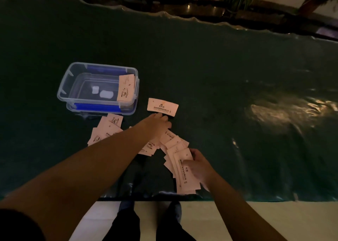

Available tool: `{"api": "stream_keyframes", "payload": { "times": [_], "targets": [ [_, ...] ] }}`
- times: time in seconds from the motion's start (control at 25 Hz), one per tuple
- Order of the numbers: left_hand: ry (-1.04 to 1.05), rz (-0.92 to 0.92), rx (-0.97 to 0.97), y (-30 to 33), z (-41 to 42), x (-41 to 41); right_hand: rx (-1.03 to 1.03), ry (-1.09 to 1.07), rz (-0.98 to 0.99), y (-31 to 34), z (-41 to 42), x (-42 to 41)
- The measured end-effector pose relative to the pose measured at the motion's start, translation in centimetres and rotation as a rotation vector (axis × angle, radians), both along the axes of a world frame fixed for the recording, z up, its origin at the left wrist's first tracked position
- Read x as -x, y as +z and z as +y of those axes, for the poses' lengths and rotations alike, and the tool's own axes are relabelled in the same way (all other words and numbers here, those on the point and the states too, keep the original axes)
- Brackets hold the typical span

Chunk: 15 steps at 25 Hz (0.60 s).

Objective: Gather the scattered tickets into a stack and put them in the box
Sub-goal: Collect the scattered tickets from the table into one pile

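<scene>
Lying just beyond left hand, lone ticket, long axis crosswise, near box on desk; fingertips open at its near edge. Right hand farther back, clamped on stack. Loose tickets between.

Open dark table right of the box, loose tickets crowding its near side
</scene>
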<state>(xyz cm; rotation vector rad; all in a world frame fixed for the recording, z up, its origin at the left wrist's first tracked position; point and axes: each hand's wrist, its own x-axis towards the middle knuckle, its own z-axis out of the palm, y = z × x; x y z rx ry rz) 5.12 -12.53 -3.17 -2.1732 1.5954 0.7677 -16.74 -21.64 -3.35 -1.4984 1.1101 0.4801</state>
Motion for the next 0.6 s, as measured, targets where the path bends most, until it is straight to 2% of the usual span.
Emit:
{"api": "stream_keyframes", "payload": {
  "times": [0.2,0.4,0.6],
  "targets": [
    [0.1,0.038,0.022,0.4,0.6,0.2,-0.007,-0.047,-0.042,0.4,0.0,-0.6],
    [0.491,0.379,0.125,2.0,2.0,-0.2,-0.027,-0.106,-0.09,0.8,-0.3,-1.0],
    [0.82,0.483,0.294,2.6,4.9,-1.0,-0.108,-0.286,-0.12,0.6,-0.8,-1.3]
  ]
}}
